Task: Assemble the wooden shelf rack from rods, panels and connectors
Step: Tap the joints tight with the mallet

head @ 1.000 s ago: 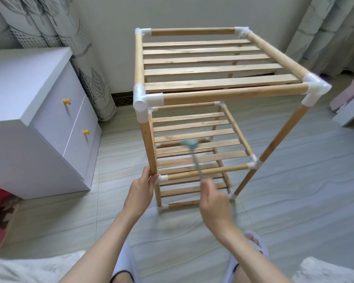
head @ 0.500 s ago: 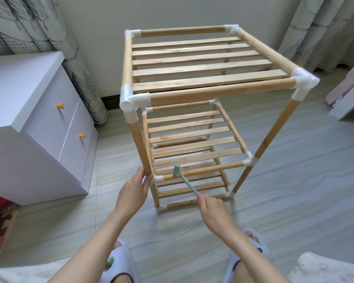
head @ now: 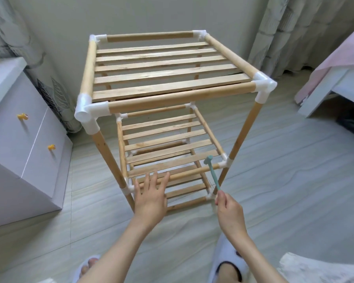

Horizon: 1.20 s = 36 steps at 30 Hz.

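Our right hand's grip (head: 229, 207) is curled round the lower end of a small teal hammer (head: 212, 172), whose handle slants up and away from us so that its head sits just above the front rod (head: 184, 174) of the middle tier, close to the white connector (head: 225, 163) at that tier's right front corner. We cannot tell whether the head touches the rod. Our left hand (head: 150, 198) lies flat with fingers straight and spread, fingertips resting on the same front rod, nearer its left end.

The wooden shelf rack (head: 166, 82) stands upright on the pale tiled floor (head: 284, 190) directly in front of us, with three slatted tiers stacked one above another, round wooden legs at the corners and white connectors at every joint.

To the left stands a white cabinet (head: 18, 144) with two small orange knobs. At the far right we see the corner of a bed (head: 335, 74) with a pink cover. Patterned curtains (head: 290, 27) hang against the back wall.
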Available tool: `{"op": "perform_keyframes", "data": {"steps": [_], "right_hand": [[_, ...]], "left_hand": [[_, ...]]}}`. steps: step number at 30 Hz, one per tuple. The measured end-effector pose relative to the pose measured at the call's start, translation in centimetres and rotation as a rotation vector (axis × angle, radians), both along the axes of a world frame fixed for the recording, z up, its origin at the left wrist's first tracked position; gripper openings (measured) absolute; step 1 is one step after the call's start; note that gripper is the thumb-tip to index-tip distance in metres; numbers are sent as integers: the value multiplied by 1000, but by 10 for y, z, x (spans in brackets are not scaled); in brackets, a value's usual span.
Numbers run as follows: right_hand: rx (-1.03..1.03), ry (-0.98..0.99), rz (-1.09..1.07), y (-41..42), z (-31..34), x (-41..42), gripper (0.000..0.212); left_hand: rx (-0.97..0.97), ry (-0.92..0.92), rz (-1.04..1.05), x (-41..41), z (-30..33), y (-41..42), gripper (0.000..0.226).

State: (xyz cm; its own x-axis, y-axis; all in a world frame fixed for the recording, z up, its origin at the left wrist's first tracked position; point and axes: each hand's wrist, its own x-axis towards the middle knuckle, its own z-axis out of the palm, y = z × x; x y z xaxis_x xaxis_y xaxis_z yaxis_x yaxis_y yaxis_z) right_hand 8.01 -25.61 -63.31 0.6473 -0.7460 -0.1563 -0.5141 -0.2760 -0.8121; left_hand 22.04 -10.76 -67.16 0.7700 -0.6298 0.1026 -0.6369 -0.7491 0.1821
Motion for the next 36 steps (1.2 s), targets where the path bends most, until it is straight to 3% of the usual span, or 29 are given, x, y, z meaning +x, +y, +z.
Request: {"op": "perform_keyframes", "data": {"steps": [4,9,11,14,15,16,19,20,21,25,26,27,29,30,31,33,35,36], "right_hand": [[-14,74,53,-12,8,7,40],[-111,286,247,-32,33,28,45],[-152,123,258,-35,59,36,44],[-178,-305,91,-24,75,36,38],[-201,-362,55,-18,68,30,36],[-219,-312,48,-11,55,24,36],[-246,327,190,2,5,3,44],[-241,383,175,-1,0,2,45],[-207,305,130,-4,4,6,45],[-183,-403,-81,-14,44,16,35],[-188,-386,-53,-13,44,13,33],[-180,-223,-1,-11,37,11,33],[-164,308,191,-12,15,3,36],[-169,393,229,-18,13,3,38],[-169,358,209,-23,17,7,40],[-123,19,91,-28,40,17,43],[-106,-341,-29,-23,57,18,39],[-125,-370,-45,-19,54,14,36]], "left_hand": [[94,-103,-123,3,-14,13,89],[88,-173,-202,20,-15,32,75],[132,-163,-208,28,-13,40,70],[186,-131,-205,40,-6,45,72],[196,-114,-207,41,-4,46,76],[208,-97,-210,41,-1,46,81],[203,-56,-208,42,-1,47,92],[209,-53,-206,41,-1,47,92],[208,-56,-200,40,-2,47,92],[202,-14,-163,39,-2,45,91],[194,-7,-147,37,1,45,90],[185,-4,-146,37,2,44,88],[138,-18,-161,40,-3,45,88],[123,-20,-164,40,-4,45,92],[147,8,-167,39,-3,44,96],[163,12,-156,42,-3,43,102],[153,42,-145,40,-2,44,97],[119,19,-132,40,-1,44,89]]}}
